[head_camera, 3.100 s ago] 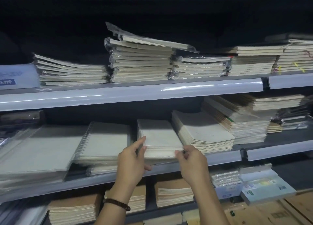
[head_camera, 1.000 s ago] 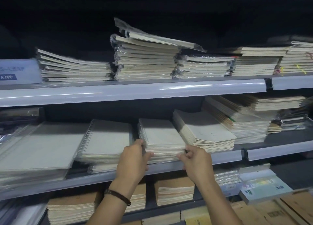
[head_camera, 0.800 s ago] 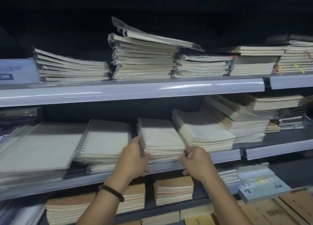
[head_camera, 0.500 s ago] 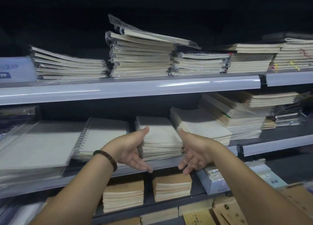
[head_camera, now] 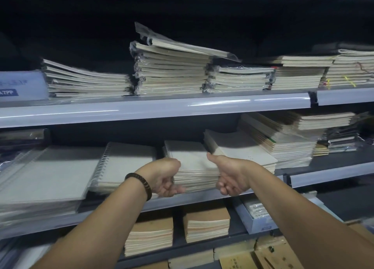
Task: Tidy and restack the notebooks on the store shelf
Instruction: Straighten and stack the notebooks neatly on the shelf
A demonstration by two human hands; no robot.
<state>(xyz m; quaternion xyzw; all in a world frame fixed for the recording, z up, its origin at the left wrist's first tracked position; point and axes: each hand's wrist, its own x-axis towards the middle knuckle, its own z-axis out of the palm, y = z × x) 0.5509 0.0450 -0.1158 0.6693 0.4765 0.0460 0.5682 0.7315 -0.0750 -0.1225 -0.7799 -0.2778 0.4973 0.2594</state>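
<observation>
The spiral notebook stack sits in the centre of the middle shelf, its front edge at the lip, with a hand on each side. The left hand, which has a beaded bracelet at the wrist, clamps the stack's left front corner: the thumb lies on the top cover and the fingers curl in under the front edge. The right hand is set against the right side with its thumb up by the top cover. Its fingers are blurred, so I cannot tell whether they hook under the stack or curl free beside it.

The step in hand looks like squaring this pile. It is probably done best with equal pressure from both palms, so the lower books slide into line with the top one rather than fanning out. Then the whole stack can be pushed back parallel to the lip. The angled notebook pile just beside it on the right is a risk — a careless shove could skew it further. The single spiral notebook on the left leaves little room.
</observation>
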